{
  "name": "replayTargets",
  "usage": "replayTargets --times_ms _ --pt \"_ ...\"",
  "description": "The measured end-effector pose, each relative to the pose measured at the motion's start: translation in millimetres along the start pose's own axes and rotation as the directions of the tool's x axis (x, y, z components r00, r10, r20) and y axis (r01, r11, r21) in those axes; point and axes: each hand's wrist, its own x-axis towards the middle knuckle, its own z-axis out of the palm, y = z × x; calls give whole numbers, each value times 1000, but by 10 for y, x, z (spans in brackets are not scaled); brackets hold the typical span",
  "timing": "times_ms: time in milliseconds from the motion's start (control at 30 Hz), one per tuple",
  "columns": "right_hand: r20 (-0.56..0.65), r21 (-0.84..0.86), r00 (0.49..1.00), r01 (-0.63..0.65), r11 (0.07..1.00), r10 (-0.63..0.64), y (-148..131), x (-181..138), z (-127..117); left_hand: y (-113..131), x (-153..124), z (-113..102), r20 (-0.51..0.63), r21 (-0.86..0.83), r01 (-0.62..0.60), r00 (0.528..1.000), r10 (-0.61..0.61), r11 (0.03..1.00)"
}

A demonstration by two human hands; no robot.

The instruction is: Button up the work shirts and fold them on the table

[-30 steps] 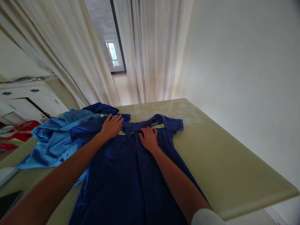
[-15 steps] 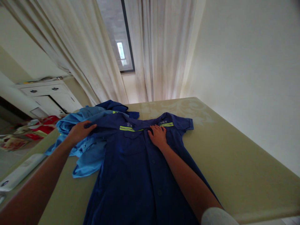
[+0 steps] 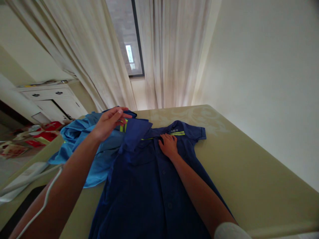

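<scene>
While I watch through the head camera from my end, the navy short-sleeved work shirt lies front up on the pale green table, its collar at the far end and its buttons running down towards me. The right hand rests open on the shirt just below the collar, fingers slightly bent. Over the shirt's left side, as I see it, the left hand hangs with its fingers loosely parted, just beside the turned-in sleeve; I cannot tell whether a fingertip touches that cloth. The opposite sleeve spreads out to the shirt's right. Left of the shirt I have a heap of light-blue garments, a white cable in front of the left forearm, and a dark flat object. Beyond the shirt hang cream curtains beside a window, with a white cabinet to its far left.
</scene>
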Motion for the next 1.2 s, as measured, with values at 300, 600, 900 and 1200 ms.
replayTargets --times_ms 300,600,900,1200 --pt "6 13 1000 -7 1000 7 -7 0 -12 -918 -676 339 458 708 -377 889 17 597" --pt "-48 41 997 -60 997 62 15 27 -12 -1137 -993 -47 429 742 -353 903 -1 570" --pt "-244 190 954 -130 973 175 70 97 -102 -371 -498 1569 333 552 -323 931 152 768" --pt "-483 -85 767 -522 849 423 1170 -229 -836 -339 -224 2603 205 586 -222 971 122 780"
